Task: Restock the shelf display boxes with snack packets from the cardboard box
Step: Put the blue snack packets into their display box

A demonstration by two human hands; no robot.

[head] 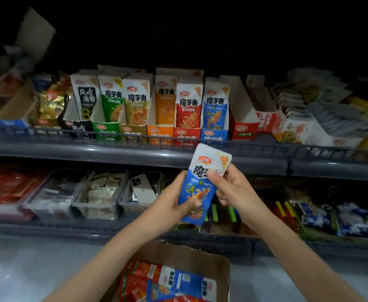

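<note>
I hold a blue-and-white snack packet [202, 182] upright in front of the shelves, just below the upper shelf rail. My left hand [174, 203] grips its lower half, thumb across the front. My right hand [229, 188] pinches its right edge near the top. Directly above stands the blue display box [214, 132] with matching packets in it. A row of display boxes, black, green, gold, orange and red [187, 132], runs to its left. The cardboard box [178, 251] sits below my arms, holding red and blue packets [178, 282].
An open red display box [244, 129] stands right of the blue one. The grey upper shelf rail [135, 149] runs across. On the lower shelf are clear plastic bins [100, 210], one holding a phone [141, 188], and more snacks to the right.
</note>
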